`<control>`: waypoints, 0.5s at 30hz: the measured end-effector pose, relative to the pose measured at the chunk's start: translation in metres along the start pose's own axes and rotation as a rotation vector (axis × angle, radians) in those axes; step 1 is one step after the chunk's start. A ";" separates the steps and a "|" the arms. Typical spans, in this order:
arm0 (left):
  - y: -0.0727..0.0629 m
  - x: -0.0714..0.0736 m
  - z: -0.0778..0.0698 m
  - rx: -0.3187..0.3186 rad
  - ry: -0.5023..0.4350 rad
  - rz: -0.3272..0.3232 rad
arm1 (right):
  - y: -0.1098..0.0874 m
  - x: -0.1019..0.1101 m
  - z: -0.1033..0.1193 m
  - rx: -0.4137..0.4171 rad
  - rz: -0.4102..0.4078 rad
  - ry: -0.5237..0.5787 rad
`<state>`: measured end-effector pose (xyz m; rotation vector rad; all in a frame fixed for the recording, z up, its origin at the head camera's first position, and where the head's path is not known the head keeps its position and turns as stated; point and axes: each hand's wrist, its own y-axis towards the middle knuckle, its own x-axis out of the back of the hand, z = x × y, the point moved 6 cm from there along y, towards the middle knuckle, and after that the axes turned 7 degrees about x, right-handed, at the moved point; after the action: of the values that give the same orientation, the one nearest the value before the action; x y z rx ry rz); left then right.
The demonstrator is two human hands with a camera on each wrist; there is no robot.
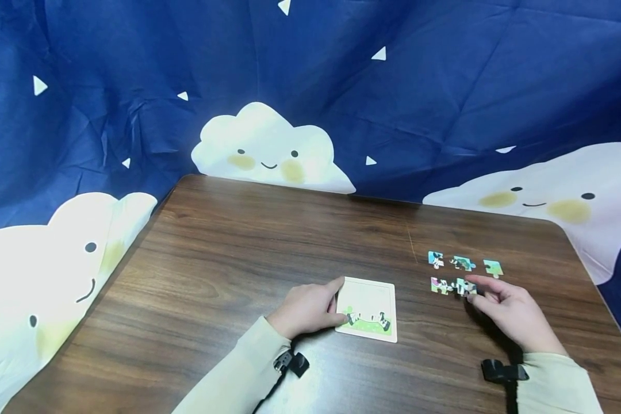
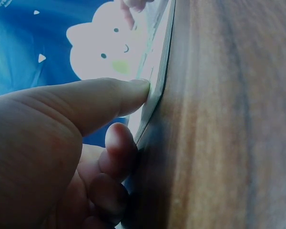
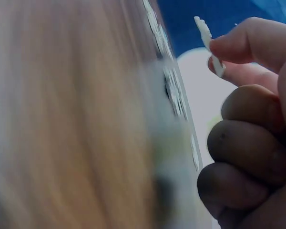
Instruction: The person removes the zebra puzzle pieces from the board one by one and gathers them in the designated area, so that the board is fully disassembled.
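A square, pale puzzle board (image 1: 366, 299) with a green strip and part of an animal picture along its near edge lies flat on the table. My left hand (image 1: 306, 307) holds it by the left side, index finger at the far corner and thumb on the near left part. In the left wrist view the thumb (image 2: 126, 93) presses on the board's edge. Off to the right, my right hand (image 1: 514, 313) pinches a puzzle piece (image 3: 203, 31) between thumb and index finger, raised above the table. Its other fingers are curled in.
Below and beyond the right fingertips lie more jigsaw pieces: a pink-and-green one (image 1: 439, 286), a blue one (image 1: 436, 259), a dark-patterned one (image 1: 463, 263) and a green one (image 1: 493, 268). A blue cloth with clouds hangs behind the brown wooden table (image 1: 227, 241).
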<state>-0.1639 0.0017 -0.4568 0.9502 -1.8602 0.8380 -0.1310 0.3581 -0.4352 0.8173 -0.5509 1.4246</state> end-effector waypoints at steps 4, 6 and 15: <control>0.001 0.001 -0.001 0.006 0.000 0.009 | -0.005 0.011 -0.022 -0.088 0.029 -0.037; 0.003 0.000 -0.003 0.003 -0.003 0.013 | -0.008 0.017 -0.034 -0.123 0.033 -0.048; 0.004 0.000 0.002 -0.005 0.017 0.001 | -0.009 0.029 -0.055 -0.157 0.031 -0.141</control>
<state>-0.1682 0.0020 -0.4578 0.9364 -1.8470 0.8392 -0.1270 0.4192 -0.4492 0.7891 -0.7761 1.3395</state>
